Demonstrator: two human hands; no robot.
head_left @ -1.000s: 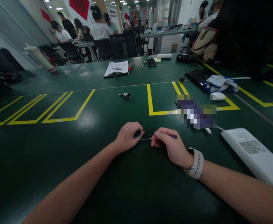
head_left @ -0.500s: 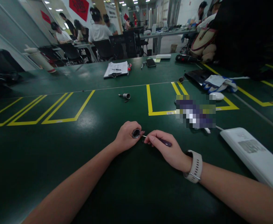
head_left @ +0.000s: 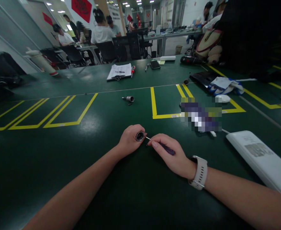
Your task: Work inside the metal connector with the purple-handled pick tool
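Observation:
My left hand is closed around a small round metal part, its dark hollow end facing me. In my right hand is a screwdriver with a dark purple handle, held between thumb and fingers. Its thin bright shaft points left, and the tip meets the side of the metal part by my left fingers; the exact contact is too small to make out. A tiny dark piece shows just under my right fingertips. Beyond my hands another metal part with a thin shaft lies on the green table.
At the right lie a white power-bank-like device and a blurred-out purple item. Further back are gloves, a clipboard with papers, a red screwdriver and a phone. Yellow tape marks the table.
My right hand has turned slightly, and the screwdriver's handle now tilts a little more steeply, with more of it showing. The left hand with the metal part is almost still.

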